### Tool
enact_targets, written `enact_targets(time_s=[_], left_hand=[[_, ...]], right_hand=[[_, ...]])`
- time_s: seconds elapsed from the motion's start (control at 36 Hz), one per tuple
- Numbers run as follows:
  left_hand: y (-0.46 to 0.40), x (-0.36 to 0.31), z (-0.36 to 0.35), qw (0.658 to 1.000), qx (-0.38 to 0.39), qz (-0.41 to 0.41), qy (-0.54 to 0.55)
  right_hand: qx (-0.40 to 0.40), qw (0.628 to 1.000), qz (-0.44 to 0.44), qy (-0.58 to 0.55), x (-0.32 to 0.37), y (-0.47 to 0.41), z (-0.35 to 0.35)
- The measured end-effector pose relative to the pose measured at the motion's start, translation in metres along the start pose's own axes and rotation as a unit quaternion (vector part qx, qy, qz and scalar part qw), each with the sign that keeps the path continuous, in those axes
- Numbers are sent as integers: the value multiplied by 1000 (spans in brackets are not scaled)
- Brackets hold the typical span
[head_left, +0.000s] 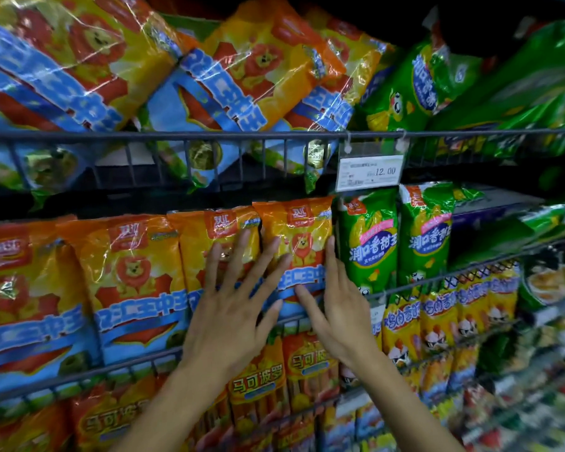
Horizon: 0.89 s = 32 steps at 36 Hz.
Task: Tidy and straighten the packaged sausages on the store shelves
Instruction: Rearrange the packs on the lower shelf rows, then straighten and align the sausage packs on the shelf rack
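Observation:
On the middle shelf stands a row of orange and blue sausage packs with a lion picture. My left hand (pixel 232 308) lies flat with fingers spread across the third pack (pixel 216 236) and the left edge of the rightmost orange pack (pixel 299 243). My right hand (pixel 331 308) rests with its fingers along that rightmost pack's right edge and its thumb on the blue band. Neither hand grips anything. Two more orange packs (pixel 134 275) stand upright to the left. Green corn sausage packs (pixel 369 243) stand just right of my right hand.
The top shelf holds tilted orange and blue packs (pixel 242 70) and green packs (pixel 415 83) behind a wire rail (pixel 177 136). A price tag (pixel 369 172) hangs from it. Lower shelves carry orange packs (pixel 258 383) and yellow packs (pixel 437 321).

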<state>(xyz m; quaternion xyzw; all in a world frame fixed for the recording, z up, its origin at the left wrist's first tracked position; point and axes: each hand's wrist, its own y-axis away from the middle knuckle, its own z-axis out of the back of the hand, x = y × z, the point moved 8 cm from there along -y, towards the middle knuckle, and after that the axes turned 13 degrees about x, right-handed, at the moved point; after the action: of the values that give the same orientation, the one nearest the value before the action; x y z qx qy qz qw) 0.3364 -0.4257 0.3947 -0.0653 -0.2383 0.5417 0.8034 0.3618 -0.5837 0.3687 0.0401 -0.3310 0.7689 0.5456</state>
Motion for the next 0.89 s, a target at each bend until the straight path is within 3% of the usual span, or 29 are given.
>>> enact_targets(time_s=[0.19,0.36,0.53,0.61,0.72,0.81,0.89], left_hand=[[0,0,1,1000,-7,0,-5],[-1,-1,4,1000,-15,2,-4],[-1,-5,8,999,-42,12,-4],[-3,-12,12,996,-83,26,30],[-8,-32,19,971,-141,82,172],[-15,-55,21,957,-169,128,197],[-33,-85,27,960,-196,97,173]], right_hand=[[44,999,-7,11,-1,-1,0],[36,999,3,21,0,2,0],[63,989,72,-113,-11,11,11],[47,975,122,-182,-35,25,33],[-15,968,135,-211,-88,41,68],[-1,964,121,-236,-121,42,83],[42,964,113,-235,-138,37,86]])
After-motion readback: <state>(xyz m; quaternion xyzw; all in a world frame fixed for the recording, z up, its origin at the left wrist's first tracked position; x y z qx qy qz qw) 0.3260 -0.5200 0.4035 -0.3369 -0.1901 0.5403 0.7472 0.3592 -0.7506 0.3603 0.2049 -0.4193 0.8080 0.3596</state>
